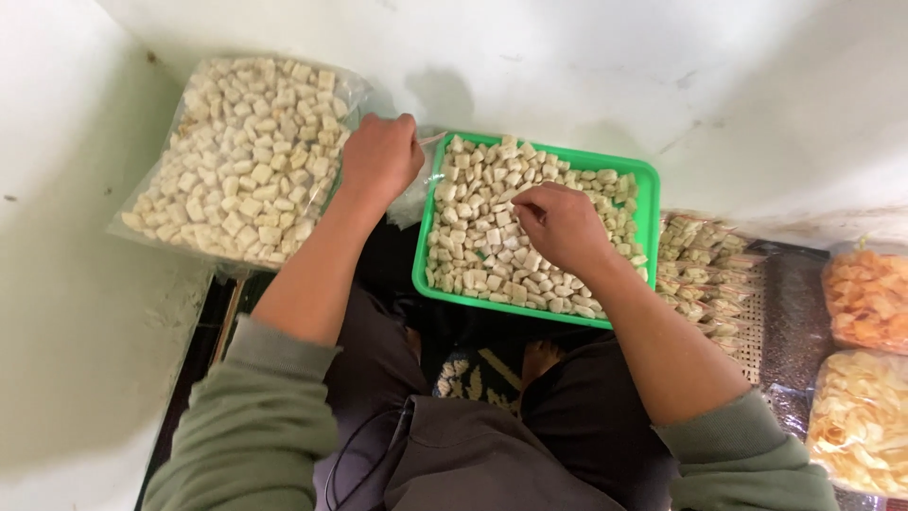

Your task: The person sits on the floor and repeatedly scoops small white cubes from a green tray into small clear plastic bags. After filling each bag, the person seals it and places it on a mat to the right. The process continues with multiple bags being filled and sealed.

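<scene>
Head view: green tray (646,176) lies crosswise.

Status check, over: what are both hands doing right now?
Left hand fisted on small clear bag. Right hand picking pale snack cubes in green tray. Nothing in the way.

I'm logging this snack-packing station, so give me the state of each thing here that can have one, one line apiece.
Green tray: nearly full of pale snack cubes.
Large clear bag: lying flat, full of the same cubes.
Small packets: filled, stacked right of the tray.
Orange chip bag: full.
Pale chip bag: full.
Left hand: closed, pinching a small clear bag.
Right hand: curled over cubes in the tray.
</scene>
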